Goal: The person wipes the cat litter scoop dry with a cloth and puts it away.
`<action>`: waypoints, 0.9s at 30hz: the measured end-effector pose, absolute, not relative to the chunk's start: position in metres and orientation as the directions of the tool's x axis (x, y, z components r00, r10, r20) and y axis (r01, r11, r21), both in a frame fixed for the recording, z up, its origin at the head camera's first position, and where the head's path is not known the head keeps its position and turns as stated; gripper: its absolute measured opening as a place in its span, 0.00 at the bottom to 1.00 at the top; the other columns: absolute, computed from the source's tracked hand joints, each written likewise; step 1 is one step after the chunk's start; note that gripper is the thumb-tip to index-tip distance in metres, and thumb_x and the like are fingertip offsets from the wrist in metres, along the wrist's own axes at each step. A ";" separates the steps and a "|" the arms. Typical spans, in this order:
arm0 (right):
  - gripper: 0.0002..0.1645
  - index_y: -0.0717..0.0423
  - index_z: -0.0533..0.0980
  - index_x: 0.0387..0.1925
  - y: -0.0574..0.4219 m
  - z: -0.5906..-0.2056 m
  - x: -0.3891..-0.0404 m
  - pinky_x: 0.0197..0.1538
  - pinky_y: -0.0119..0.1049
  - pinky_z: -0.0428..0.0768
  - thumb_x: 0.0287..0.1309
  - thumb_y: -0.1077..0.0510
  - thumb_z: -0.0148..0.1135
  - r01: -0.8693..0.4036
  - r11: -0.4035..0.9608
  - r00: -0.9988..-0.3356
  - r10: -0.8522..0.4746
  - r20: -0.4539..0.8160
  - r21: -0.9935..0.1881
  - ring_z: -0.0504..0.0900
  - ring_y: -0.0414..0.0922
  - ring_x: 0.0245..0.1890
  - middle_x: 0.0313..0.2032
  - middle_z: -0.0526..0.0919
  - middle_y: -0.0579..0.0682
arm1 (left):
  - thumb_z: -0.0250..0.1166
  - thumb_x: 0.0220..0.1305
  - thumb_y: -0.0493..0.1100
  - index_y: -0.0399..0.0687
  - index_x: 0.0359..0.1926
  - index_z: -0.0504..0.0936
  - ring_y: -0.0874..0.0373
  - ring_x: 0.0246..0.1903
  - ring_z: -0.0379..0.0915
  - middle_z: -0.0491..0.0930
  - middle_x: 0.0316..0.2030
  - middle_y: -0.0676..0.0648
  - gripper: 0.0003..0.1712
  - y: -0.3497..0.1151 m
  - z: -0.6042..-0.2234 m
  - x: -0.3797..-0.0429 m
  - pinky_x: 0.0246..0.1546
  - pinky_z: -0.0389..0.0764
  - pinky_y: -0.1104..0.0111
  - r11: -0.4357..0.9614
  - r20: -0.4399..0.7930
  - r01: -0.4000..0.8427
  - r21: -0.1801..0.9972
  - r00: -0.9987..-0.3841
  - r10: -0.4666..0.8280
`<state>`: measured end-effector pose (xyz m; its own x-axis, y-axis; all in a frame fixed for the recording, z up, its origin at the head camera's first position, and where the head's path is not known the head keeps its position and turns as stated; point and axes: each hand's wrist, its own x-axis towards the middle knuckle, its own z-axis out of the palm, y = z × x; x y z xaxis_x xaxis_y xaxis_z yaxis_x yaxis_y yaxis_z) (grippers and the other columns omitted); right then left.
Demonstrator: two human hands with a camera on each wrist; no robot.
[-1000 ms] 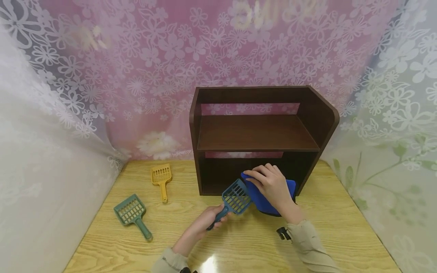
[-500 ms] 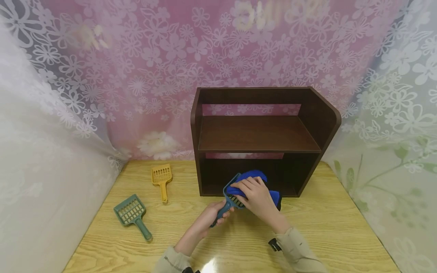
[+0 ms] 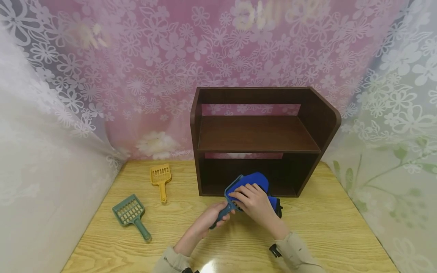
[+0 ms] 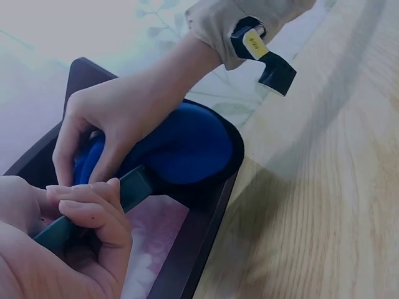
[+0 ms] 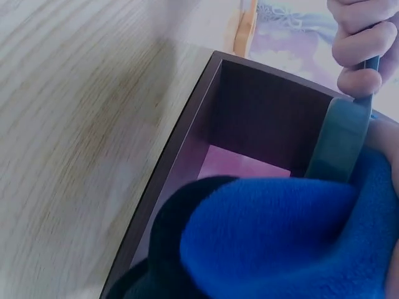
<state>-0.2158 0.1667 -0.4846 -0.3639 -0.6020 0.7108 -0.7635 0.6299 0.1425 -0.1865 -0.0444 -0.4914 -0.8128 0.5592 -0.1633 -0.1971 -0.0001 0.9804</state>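
Cloth (image 3: 256,179), blue, now lies across head of blue scoop (image 3: 231,205), just beyond left grip; second ago, sat mostly right of it. Pieces now seem worked against each other. Left hand (image 3: 214,216) curled firmly round scoop handle; right hand (image 3: 253,201) pinches cloth between thumb and fingers. Shelf (image 3: 259,132) behind both grips; green scoop (image 3: 133,222), yellow scoop (image 3: 162,182) well left.

On the table (image 3: 327,231), before a curtain (image 3: 146,76), stood a shelf (image 3: 259,132). To its left lay one scoop (image 3: 160,182), and nearer, another scoop (image 3: 135,219). Before the shelf, a cloth (image 3: 255,179) covered the held scoop (image 3: 230,206).
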 end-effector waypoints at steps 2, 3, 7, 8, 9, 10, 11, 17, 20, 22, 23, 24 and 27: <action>0.19 0.50 0.86 0.43 0.164 -0.484 -0.214 0.35 0.37 0.74 0.45 0.57 0.81 -0.751 0.643 -0.367 -0.598 0.713 0.152 0.79 0.45 0.34 0.38 0.84 0.46 | 0.41 0.83 0.51 0.33 0.51 0.77 0.67 0.17 0.57 0.67 0.23 0.55 0.27 -0.043 -0.492 -0.186 0.23 0.61 0.75 0.019 -0.169 -0.191 0.981 -0.811 0.560; 0.19 0.49 0.86 0.42 0.163 -0.484 -0.214 0.35 0.37 0.74 0.46 0.57 0.81 -0.741 0.652 -0.370 -0.597 0.712 0.161 0.79 0.45 0.34 0.38 0.84 0.46 | 0.40 0.83 0.51 0.33 0.52 0.77 0.67 0.17 0.57 0.67 0.23 0.55 0.27 -0.043 -0.492 -0.186 0.23 0.61 0.75 0.024 -0.171 -0.190 0.981 -0.811 0.559; 0.17 0.49 0.86 0.41 0.161 -0.482 -0.212 0.37 0.39 0.75 0.47 0.57 0.80 -0.693 0.694 -0.392 -0.591 0.705 0.197 0.79 0.46 0.34 0.38 0.84 0.47 | 0.41 0.83 0.51 0.32 0.53 0.77 0.68 0.17 0.58 0.67 0.22 0.56 0.27 -0.041 -0.494 -0.186 0.23 0.61 0.75 0.024 -0.173 -0.191 0.981 -0.816 0.552; 0.16 0.48 0.86 0.41 0.161 -0.482 -0.212 0.37 0.40 0.76 0.48 0.57 0.80 -0.680 0.705 -0.397 -0.585 0.707 0.202 0.79 0.46 0.34 0.39 0.84 0.48 | 0.42 0.83 0.51 0.32 0.53 0.77 0.68 0.16 0.58 0.67 0.22 0.56 0.27 -0.040 -0.495 -0.186 0.23 0.61 0.75 0.021 -0.170 -0.190 0.982 -0.818 0.550; 0.16 0.48 0.86 0.41 0.161 -0.482 -0.212 0.37 0.40 0.76 0.49 0.58 0.79 -0.667 0.717 -0.404 -0.577 0.710 0.203 0.79 0.47 0.35 0.39 0.84 0.48 | 0.42 0.83 0.52 0.32 0.53 0.77 0.68 0.16 0.58 0.67 0.21 0.56 0.27 -0.040 -0.495 -0.186 0.23 0.61 0.75 0.018 -0.167 -0.188 0.982 -0.819 0.548; 0.15 0.48 0.86 0.41 0.162 -0.482 -0.213 0.38 0.41 0.77 0.49 0.58 0.79 -0.653 0.730 -0.411 -0.566 0.715 0.202 0.79 0.47 0.35 0.39 0.84 0.48 | 0.42 0.83 0.52 0.32 0.52 0.78 0.68 0.16 0.58 0.66 0.21 0.56 0.27 -0.040 -0.495 -0.186 0.23 0.61 0.75 0.015 -0.162 -0.183 0.983 -0.821 0.548; 0.14 0.48 0.86 0.41 0.163 -0.482 -0.213 0.38 0.42 0.78 0.50 0.59 0.78 -0.640 0.743 -0.417 -0.550 0.723 0.196 0.79 0.48 0.35 0.39 0.84 0.49 | 0.43 0.82 0.53 0.32 0.52 0.78 0.68 0.16 0.58 0.66 0.21 0.56 0.28 -0.039 -0.495 -0.186 0.23 0.61 0.75 0.014 -0.158 -0.180 0.984 -0.822 0.547; 0.11 0.49 0.86 0.38 0.176 -0.482 -0.222 0.38 0.45 0.77 0.51 0.61 0.78 -0.543 0.823 -0.436 -0.445 0.782 0.166 0.79 0.51 0.36 0.38 0.84 0.51 | 0.43 0.83 0.52 0.38 0.49 0.79 0.68 0.16 0.57 0.65 0.21 0.56 0.25 -0.038 -0.492 -0.183 0.22 0.60 0.76 0.005 -0.144 -0.169 0.986 -0.823 0.549; 0.12 0.49 0.86 0.37 0.183 -0.480 -0.225 0.37 0.44 0.76 0.50 0.61 0.79 -0.522 0.839 -0.441 -0.418 0.794 0.152 0.78 0.51 0.36 0.39 0.84 0.51 | 0.42 0.83 0.52 0.37 0.49 0.78 0.69 0.15 0.57 0.65 0.21 0.57 0.25 -0.039 -0.493 -0.182 0.22 0.61 0.76 -0.007 -0.132 -0.165 0.986 -0.817 0.562; 0.13 0.49 0.87 0.38 0.185 -0.478 -0.226 0.37 0.44 0.76 0.49 0.62 0.79 -0.527 0.837 -0.445 -0.420 0.791 0.148 0.79 0.51 0.36 0.39 0.84 0.51 | 0.42 0.83 0.52 0.35 0.51 0.78 0.69 0.15 0.57 0.65 0.21 0.57 0.26 -0.040 -0.494 -0.182 0.21 0.61 0.77 -0.006 -0.134 -0.166 0.986 -0.817 0.560; 0.14 0.49 0.87 0.38 0.185 -0.478 -0.226 0.38 0.44 0.76 0.49 0.62 0.79 -0.534 0.833 -0.446 -0.426 0.787 0.148 0.79 0.51 0.36 0.39 0.85 0.51 | 0.42 0.83 0.52 0.34 0.51 0.78 0.69 0.15 0.56 0.65 0.21 0.57 0.26 -0.040 -0.494 -0.182 0.21 0.61 0.77 -0.007 -0.136 -0.168 0.986 -0.818 0.558; 0.14 0.49 0.87 0.39 0.185 -0.477 -0.226 0.38 0.43 0.76 0.48 0.62 0.80 -0.542 0.827 -0.446 -0.434 0.783 0.149 0.79 0.50 0.36 0.39 0.85 0.50 | 0.42 0.83 0.52 0.34 0.51 0.78 0.69 0.15 0.56 0.65 0.21 0.57 0.26 -0.040 -0.493 -0.182 0.21 0.61 0.77 -0.005 -0.139 -0.170 0.985 -0.821 0.554; 0.15 0.50 0.87 0.39 0.180 -0.477 -0.224 0.40 0.44 0.77 0.47 0.62 0.80 -0.579 0.799 -0.435 -0.470 0.768 0.161 0.80 0.49 0.36 0.39 0.86 0.48 | 0.43 0.82 0.52 0.34 0.49 0.78 0.68 0.15 0.56 0.65 0.20 0.57 0.26 -0.040 -0.491 -0.182 0.21 0.60 0.76 0.004 -0.149 -0.174 0.985 -0.830 0.538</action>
